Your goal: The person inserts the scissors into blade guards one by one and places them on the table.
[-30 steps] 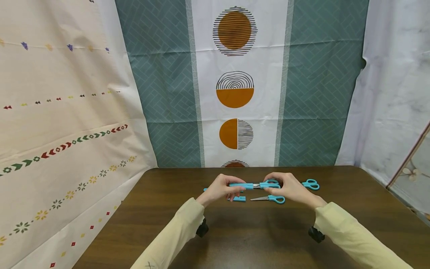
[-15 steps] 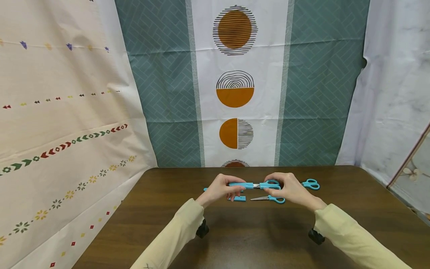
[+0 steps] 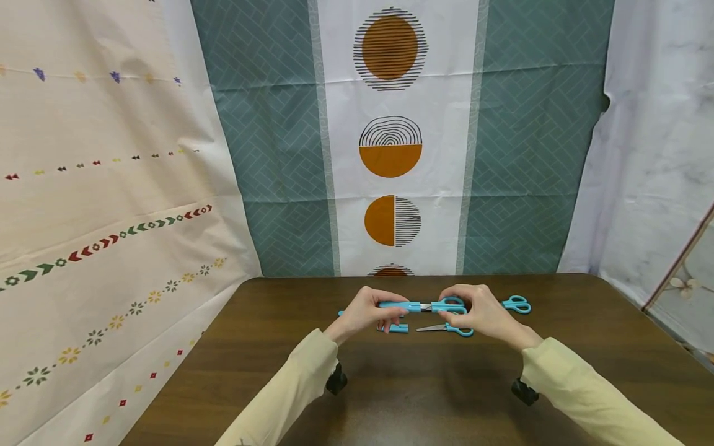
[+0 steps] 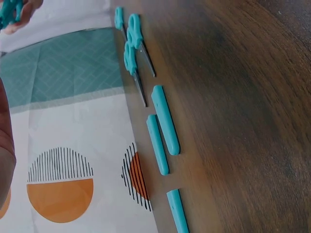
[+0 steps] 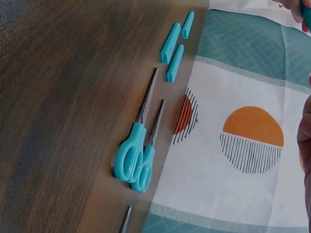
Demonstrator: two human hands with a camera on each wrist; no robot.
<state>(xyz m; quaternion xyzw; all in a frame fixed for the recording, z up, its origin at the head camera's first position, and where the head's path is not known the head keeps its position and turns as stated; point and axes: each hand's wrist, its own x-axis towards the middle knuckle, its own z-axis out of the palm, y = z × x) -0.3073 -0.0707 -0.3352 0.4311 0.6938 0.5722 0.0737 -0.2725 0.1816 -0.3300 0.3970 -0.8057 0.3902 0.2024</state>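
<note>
In the head view my left hand [image 3: 365, 313] pinches a light-blue scissors sheath [image 3: 414, 307] between thumb and fingers. My right hand [image 3: 484, 314] grips the blue handles of a pair of scissors [image 3: 442, 306]. Their blades point left into the sheath's mouth, with a short stretch of metal showing between sheath and handles. Both are held level above the table. The wrist views catch only edges of the hands; at the left wrist view's top left, the scissors' handles [image 4: 8, 13] show in the right hand.
Below the hands, another pair of scissors [image 3: 458, 330] and a sheath [image 3: 399, 328] lie on the brown table [image 3: 424, 396]. More scissors [image 3: 517, 305] lie to the right. The left wrist view has three loose sheaths [image 4: 165, 121] in all. A patterned cloth [image 3: 396, 155] hangs behind.
</note>
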